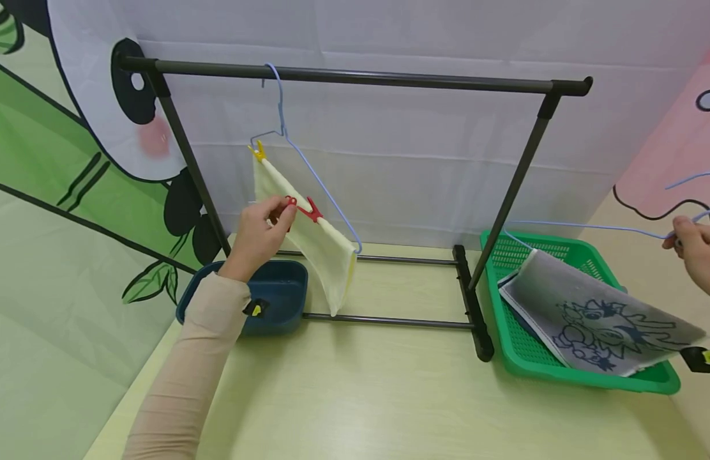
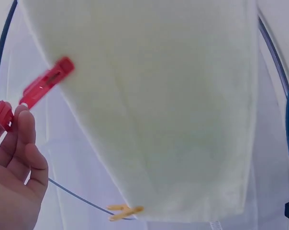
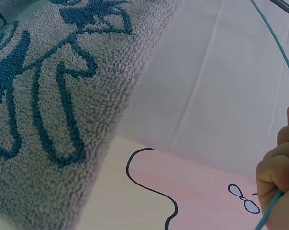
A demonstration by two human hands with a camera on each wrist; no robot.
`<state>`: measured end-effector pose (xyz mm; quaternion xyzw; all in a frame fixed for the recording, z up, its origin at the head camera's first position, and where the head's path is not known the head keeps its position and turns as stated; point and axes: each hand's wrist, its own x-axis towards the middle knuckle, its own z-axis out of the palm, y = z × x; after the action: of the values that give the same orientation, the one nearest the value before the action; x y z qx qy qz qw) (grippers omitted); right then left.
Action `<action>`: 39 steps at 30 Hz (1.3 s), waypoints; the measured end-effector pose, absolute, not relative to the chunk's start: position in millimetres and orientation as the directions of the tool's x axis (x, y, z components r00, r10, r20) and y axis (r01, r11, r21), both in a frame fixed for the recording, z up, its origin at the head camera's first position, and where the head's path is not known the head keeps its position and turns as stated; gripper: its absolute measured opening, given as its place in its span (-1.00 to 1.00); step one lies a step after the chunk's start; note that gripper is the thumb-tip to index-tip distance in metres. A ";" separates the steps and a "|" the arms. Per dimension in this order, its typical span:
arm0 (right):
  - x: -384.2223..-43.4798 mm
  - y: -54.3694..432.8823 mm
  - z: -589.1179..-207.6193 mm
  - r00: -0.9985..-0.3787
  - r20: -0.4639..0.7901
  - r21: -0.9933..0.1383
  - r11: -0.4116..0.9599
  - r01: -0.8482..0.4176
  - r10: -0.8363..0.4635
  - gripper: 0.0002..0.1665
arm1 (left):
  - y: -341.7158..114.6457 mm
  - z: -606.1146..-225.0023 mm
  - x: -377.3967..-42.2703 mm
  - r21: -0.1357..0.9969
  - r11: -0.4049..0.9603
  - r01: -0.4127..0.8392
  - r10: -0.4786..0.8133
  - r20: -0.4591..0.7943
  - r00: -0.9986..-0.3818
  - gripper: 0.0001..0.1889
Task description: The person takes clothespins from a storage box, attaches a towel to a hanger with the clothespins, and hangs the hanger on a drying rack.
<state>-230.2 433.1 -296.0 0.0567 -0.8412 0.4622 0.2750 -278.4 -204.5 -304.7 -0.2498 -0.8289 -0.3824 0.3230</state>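
Note:
My left hand [image 1: 262, 233] pinches a red clothespin [image 2: 2, 115] close to the top edge of a pale yellow cloth [image 1: 315, 252]. That cloth drapes over a blue hanger [image 1: 281, 105] hooked on the black rail. A second red clothespin [image 1: 311, 209] and a yellow clothespin [image 1: 258, 151] are clipped along its upper edge. At the far right, my right hand [image 1: 700, 252] grips another blue hanger [image 1: 596, 225], partly cut off by the frame. From it hangs a grey towel [image 1: 613, 326] with a dark blue drawing, slanting over the green basket.
A black drying rack [image 1: 389, 75] stands on the pale wooden table [image 1: 355, 396]. Behind my left forearm sits a dark blue basin [image 1: 280, 297]. The green basket [image 1: 596, 381] stands beside the rack's right foot. Printed curtains [image 1: 435, 160] hang behind.

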 end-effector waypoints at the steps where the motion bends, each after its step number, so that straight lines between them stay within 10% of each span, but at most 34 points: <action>1: -238.6 446.9 -304.8 -0.833 0.531 -0.732 0.578 -0.361 0.152 -0.37 | -203.0 -302.6 -277.7 0.471 0.578 0.667 0.167 0.731 -0.661 -0.78; 10: -312.1 555.8 -362.2 -0.795 0.602 -0.642 0.638 -0.425 0.076 -0.47 | -185.1 -283.8 -267.4 0.448 0.542 0.711 0.167 0.772 -0.613 -0.83; 22: -239.5 419.5 -259.6 -0.779 0.626 -0.654 0.564 -0.504 0.029 -0.42 | -146.2 -258.0 -253.6 0.376 0.429 0.821 0.276 0.812 -0.515 -0.90; 39: -242.4 403.2 -221.2 -0.567 0.820 -0.384 0.660 -0.646 -0.077 -0.39 | -96.2 -260.7 -237.3 0.322 0.318 0.892 0.476 0.759 -0.444 -0.92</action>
<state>-242.4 403.2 -221.2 0.2221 -0.8140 0.3475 0.4092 -237.3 -96.2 -260.7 -0.4483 -0.7627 -0.3744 0.2777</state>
